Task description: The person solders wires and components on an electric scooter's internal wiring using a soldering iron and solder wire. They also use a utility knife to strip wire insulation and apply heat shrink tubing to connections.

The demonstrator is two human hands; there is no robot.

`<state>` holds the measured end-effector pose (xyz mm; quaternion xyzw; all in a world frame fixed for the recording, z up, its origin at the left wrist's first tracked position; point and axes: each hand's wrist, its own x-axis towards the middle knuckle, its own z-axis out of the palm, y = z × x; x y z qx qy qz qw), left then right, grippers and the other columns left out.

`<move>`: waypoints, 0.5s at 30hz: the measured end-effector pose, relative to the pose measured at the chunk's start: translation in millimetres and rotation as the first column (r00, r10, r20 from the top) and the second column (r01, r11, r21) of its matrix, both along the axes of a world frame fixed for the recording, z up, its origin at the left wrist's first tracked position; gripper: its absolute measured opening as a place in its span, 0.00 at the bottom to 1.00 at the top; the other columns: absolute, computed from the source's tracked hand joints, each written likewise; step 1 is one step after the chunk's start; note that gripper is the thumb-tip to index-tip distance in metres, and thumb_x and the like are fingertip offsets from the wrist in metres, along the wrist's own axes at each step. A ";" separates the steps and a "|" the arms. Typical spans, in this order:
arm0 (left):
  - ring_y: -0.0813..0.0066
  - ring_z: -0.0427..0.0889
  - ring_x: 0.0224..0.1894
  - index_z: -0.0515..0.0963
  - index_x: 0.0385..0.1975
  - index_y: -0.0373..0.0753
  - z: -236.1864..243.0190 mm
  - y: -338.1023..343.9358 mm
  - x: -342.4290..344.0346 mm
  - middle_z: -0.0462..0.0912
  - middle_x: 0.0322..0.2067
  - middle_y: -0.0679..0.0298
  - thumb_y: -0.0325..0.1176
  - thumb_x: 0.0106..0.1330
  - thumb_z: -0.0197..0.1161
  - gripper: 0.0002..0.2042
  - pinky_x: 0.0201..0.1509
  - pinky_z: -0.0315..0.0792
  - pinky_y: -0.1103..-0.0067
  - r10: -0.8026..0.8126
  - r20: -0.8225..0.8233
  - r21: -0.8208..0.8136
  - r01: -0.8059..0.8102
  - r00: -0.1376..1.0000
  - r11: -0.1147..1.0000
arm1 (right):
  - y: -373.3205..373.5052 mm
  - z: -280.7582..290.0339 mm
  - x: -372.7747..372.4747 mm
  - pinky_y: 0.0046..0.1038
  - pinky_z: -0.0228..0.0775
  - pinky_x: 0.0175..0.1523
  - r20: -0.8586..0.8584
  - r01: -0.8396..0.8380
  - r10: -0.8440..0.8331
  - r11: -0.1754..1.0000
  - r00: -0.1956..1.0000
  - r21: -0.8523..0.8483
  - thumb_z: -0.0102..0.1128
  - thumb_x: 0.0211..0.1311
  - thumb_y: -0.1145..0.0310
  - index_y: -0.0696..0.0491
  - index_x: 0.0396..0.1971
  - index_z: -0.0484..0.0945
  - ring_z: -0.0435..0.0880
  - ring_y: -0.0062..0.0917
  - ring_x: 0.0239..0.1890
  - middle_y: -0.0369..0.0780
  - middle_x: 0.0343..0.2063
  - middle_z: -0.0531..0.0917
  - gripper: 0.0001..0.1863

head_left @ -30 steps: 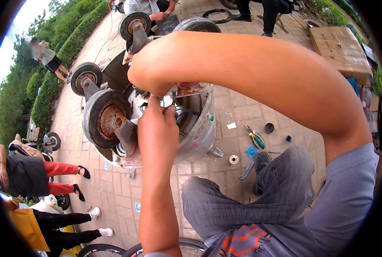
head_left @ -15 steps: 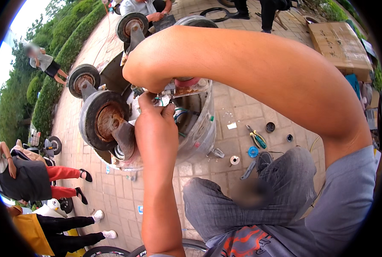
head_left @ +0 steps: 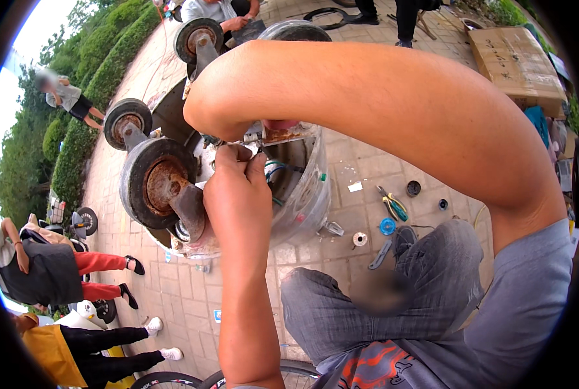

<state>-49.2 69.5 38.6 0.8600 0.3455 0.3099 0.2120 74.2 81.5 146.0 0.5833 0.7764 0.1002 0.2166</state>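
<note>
In front of me lies a round, clear-walled machine base with rusty caster wheels pointing up. My left hand reaches into its opening, thumb and fingers pinched together; a small dark tip shows at them, too little to name. Bent sharply at the wrist, my right hand dips into the same opening from above, and its fingers are hidden behind the wrist and the left fingertips. A metal fitting sits just beyond the fingertips. Blue wires run inside the base, right of my left thumb.
On the paving right of the base lie pliers, a solder-like spool, a blue round lid, a grey-handled knife and a black cap. A cardboard box stands far right. Several people stand or sit around.
The white bit that showed between my fingertips is no longer visible. My left fingers have curled slightly tighter; both arms stay nearly in place.
</note>
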 end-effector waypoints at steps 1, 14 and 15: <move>0.48 0.83 0.33 0.70 0.42 0.31 0.6 -1.1 0.7 0.83 0.27 0.47 0.30 0.61 0.63 0.14 0.36 0.73 0.65 0.002 0.007 0.016 -0.002 1.000 1.000 | -0.5 -1.6 1.6 0.39 0.72 0.54 -0.004 -0.014 0.014 1.000 1.000 0.019 0.60 0.52 0.65 0.49 0.46 0.84 0.81 0.37 0.50 0.44 0.48 0.82 0.19; 0.61 0.84 0.33 0.66 0.55 0.33 7.0 -6.4 0.7 0.85 0.30 0.50 0.27 0.60 0.63 0.22 0.41 0.72 0.73 -0.004 0.026 -0.029 0.005 1.000 1.000 | 4.5 -1.0 7.1 0.41 0.77 0.37 -0.130 0.186 -0.196 0.979 0.972 -0.083 0.60 0.55 0.65 0.60 0.30 0.84 0.84 0.36 0.30 0.45 0.27 0.85 0.12; 0.55 0.84 0.33 0.66 0.56 0.35 5.4 -5.5 0.1 0.84 0.29 0.50 0.27 0.61 0.63 0.23 0.39 0.73 0.70 -0.011 0.034 -0.030 0.012 0.999 0.999 | 3.9 0.1 6.3 0.40 0.77 0.36 -0.112 0.185 -0.194 0.978 0.975 -0.092 0.60 0.55 0.65 0.60 0.29 0.84 0.84 0.36 0.29 0.45 0.27 0.85 0.12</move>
